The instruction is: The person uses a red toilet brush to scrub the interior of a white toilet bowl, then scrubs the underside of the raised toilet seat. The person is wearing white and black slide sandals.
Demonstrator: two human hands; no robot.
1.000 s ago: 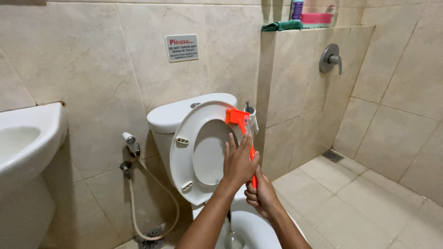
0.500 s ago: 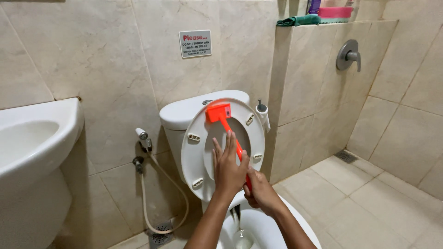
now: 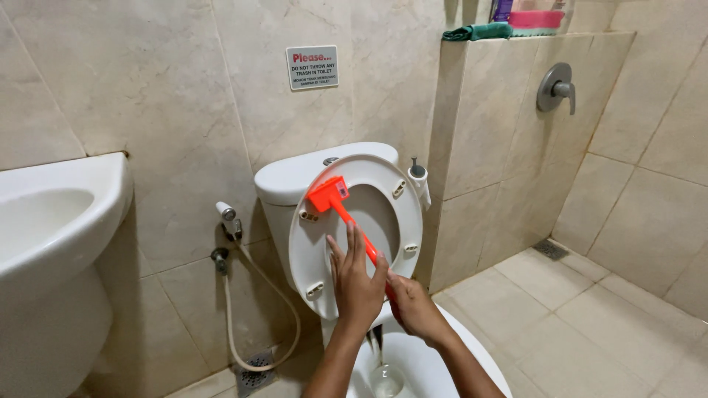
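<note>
A white toilet stands against the tiled wall with its seat (image 3: pixel 317 250) raised upright against the tank (image 3: pixel 295 177). My right hand (image 3: pixel 414 308) grips the handle of an orange brush (image 3: pixel 330 197), whose head presses on the upper left of the raised seat. Flat against the lower part of the seat rests my left hand (image 3: pixel 358 280), fingers spread, beside the brush handle. The bowl (image 3: pixel 442 368) below holds water.
A white sink (image 3: pixel 51 221) is at the left. A bidet sprayer (image 3: pixel 228 221) with a looped hose hangs left of the toilet above a floor drain (image 3: pixel 254 377). A wall sign, a shower valve (image 3: pixel 557 87) and a ledge with a green cloth (image 3: pixel 476 32) are above.
The brush head has slid leftward along the top of the raised seat. Both hands stay on the seat and handle. The view has shifted slightly left.
</note>
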